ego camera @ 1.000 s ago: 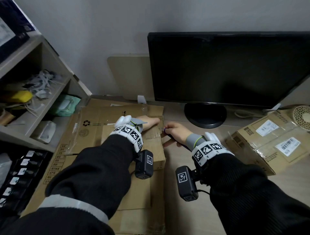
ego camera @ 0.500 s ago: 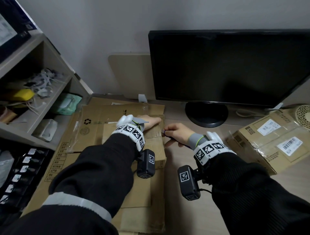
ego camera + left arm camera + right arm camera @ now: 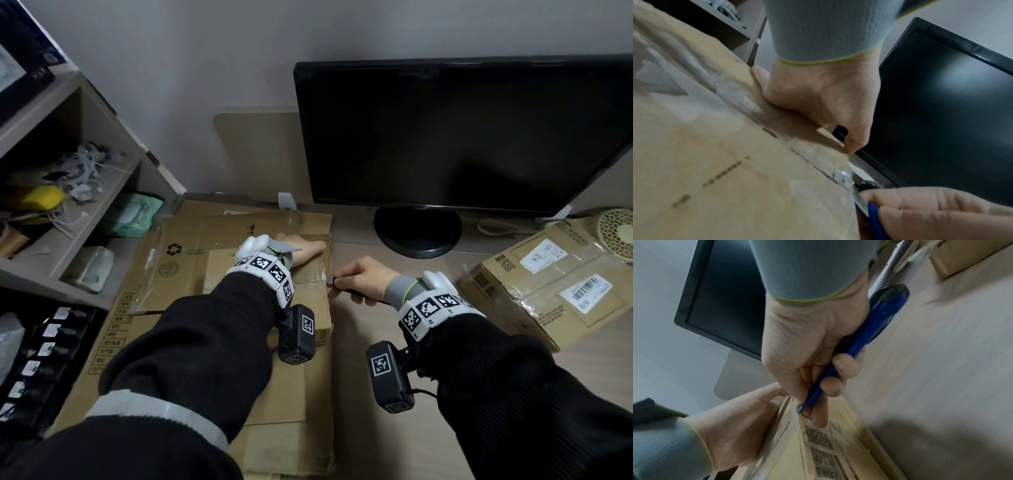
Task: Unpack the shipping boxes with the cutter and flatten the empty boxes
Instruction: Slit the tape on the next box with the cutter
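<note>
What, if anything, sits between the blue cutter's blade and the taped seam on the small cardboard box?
Nothing visible. The blue cutter, gripped by the right hand, has its blade tip at the taped seam of the small cardboard box; the left hand presses beside it.

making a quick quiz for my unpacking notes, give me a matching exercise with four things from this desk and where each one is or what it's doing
Things:
1. cutter
2. left hand
3. labelled box
4. monitor

Places or states:
A. presses down on the taped box
B. stands dark at the back of the desk
C. gripped by the right hand, blade at the box's tape
D. lies taped shut on the right of the desk

Pairs: 1-C, 2-A, 3-D, 4-B
</note>
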`<state>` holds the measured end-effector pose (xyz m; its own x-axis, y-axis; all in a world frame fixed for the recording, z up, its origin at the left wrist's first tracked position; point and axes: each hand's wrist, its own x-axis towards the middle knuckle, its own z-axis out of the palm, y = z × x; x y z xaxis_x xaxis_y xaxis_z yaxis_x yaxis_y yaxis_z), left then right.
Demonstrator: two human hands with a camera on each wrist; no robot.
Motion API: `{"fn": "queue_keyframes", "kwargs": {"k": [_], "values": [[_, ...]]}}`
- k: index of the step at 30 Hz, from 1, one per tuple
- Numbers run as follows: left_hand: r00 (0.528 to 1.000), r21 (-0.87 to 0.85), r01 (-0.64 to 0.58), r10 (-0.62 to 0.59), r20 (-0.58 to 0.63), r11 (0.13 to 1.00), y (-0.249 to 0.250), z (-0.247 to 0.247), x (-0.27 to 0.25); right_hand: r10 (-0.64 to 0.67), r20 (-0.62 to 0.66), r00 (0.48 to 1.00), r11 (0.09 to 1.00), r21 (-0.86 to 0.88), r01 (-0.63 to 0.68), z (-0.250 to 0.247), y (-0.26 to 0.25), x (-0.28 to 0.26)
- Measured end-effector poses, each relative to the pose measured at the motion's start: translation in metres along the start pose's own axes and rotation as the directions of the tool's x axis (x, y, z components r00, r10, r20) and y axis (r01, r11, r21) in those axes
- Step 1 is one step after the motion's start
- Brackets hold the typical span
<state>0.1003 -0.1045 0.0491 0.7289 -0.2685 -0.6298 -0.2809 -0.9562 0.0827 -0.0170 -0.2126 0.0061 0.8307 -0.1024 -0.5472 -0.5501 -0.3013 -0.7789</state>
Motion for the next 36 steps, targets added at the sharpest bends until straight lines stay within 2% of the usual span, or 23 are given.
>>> {"fn": "queue_keyframes", "kwargs": {"k": [6,10,13,24,31,34,36], "values": [[1.000,0.016,0.003,-0.002,-0.006,1.000,0.000,0.002,0.001,0.002,-0.005,1.000,0.999,0.034,-0.002,0.005,0.002,-0.003],[1.000,-0.012,-0.016,0.016,-0.016,1.000,-0.005,0.002,0.003,-0.046,-0.026,0.999,0.992,-0.118,0.043,0.001,-0.003,0.000],[1.000,0.047,-0.024,0.024,-0.002,0.999,-0.012,0.004,0.006,-0.073,-0.037,0.997,0.986,-0.151,0.067,0.001,-0.003,0.002],[1.000,0.044,0.008,-0.008,-0.001,0.999,-0.015,0.005,0.018,-0.064,-0.012,0.998,0.990,0.129,0.065,0.009,0.005,-0.004],[1.000,0.041,-0.008,0.007,0.012,0.999,-0.017,0.006,0.021,-0.042,0.010,0.999,0.981,0.191,0.039,0.011,0.007,-0.005],[0.999,0.043,-0.045,0.045,0.001,0.998,-0.020,0.007,0.019,-0.029,0.010,1.000,0.984,0.175,0.027,0.011,0.003,-0.005],[0.993,0.004,-0.116,0.116,-0.031,0.993,-0.023,0.007,0.017,-0.013,-0.015,1.000,0.983,0.183,0.015,0.010,0.003,-0.004]]}}
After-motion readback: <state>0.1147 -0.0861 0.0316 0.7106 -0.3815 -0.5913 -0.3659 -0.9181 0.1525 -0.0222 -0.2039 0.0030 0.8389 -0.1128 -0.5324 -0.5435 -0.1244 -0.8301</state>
